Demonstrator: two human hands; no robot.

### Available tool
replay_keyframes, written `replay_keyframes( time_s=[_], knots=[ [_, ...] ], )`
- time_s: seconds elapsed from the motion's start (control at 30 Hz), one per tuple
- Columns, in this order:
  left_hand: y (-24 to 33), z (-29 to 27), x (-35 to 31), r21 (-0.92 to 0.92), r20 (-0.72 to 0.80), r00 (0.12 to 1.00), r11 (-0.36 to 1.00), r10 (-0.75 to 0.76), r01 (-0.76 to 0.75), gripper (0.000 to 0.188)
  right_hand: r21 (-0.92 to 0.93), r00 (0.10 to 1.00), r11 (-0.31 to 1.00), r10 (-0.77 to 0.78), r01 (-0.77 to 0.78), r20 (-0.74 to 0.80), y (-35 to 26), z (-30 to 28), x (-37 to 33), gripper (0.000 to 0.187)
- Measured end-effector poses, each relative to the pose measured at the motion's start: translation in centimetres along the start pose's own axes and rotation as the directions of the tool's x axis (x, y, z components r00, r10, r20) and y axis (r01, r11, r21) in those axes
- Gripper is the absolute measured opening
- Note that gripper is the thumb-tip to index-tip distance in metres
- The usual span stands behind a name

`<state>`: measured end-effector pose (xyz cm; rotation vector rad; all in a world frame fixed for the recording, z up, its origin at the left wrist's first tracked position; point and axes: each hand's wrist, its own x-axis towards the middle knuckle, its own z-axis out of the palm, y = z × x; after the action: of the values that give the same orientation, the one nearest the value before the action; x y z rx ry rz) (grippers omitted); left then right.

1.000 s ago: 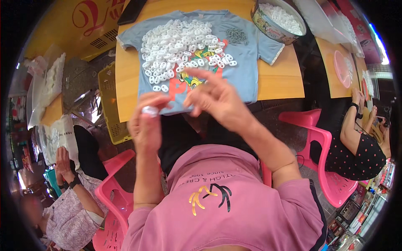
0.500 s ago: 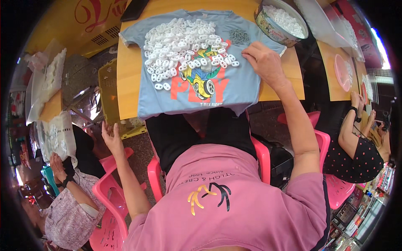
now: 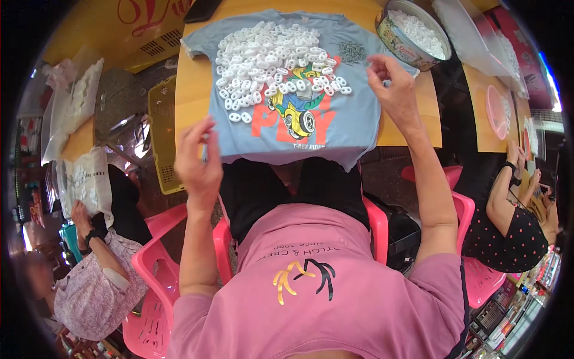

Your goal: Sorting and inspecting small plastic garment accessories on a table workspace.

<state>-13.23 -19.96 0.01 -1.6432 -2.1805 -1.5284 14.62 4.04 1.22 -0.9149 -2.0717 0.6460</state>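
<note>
A light blue T-shirt (image 3: 239, 140) with a printed picture lies spread over the wooden table. On it is a heap of small white oval plastic pieces (image 3: 257, 60), each with two dark holes. To the right of the heap is a small pile of grey metal screws (image 3: 353, 52). My right hand (image 3: 397, 93) is raised beside the screws, fingertips curled together; whatever they hold is too small to make out. My left hand (image 3: 200, 164) hovers at the table's near left edge, slightly blurred, its fingers apart and nothing visible in them.
A round printed tin (image 3: 412, 45) full of white pieces stands at the far right. A dark flat object (image 3: 200, 11) rests at the far left edge. A yellow crate (image 3: 161, 131) is left of the table. Other people sit on pink chairs at both sides.
My left hand has risen from beside the chair to the table's near left edge. My right hand has lifted slightly away from the shirt near the screws. The view has shifted a little.
</note>
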Motion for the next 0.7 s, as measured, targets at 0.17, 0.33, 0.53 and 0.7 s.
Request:
replay_keyframes(
  time_s=[0.17, 0.33, 0.53, 0.7],
  knots=[
    [2.1, 5.0, 4.6, -0.096, 0.190, 0.949, 0.966, 0.253, -0.238, 0.021, -0.067, 0.997, 0.995, -0.073, 0.072, -0.015, -0.3, 0.4, -1.0, 0.018],
    [2.5, 9.0, 7.2, -0.096, 0.232, 0.923, 0.951, 0.307, -0.293, 0.009, 0.065, 0.996, 0.997, -0.045, 0.050, -0.073, 0.2, 1.6, -2.2, 0.018],
    [2.0, 11.5, 8.8, 0.076, 0.267, 0.881, 0.903, 0.390, -0.423, 0.009, 0.222, 0.979, 0.960, 0.191, -0.171, -0.071, 1.0, 2.6, -3.3, 0.015],
    [2.8, 13.6, 9.5, 0.038, 0.301, 0.850, 0.885, 0.433, -0.464, 0.006, 0.277, 0.974, 0.942, 0.218, -0.191, -0.069, 1.3, 2.8, -3.3, 0.016]
  ],
)
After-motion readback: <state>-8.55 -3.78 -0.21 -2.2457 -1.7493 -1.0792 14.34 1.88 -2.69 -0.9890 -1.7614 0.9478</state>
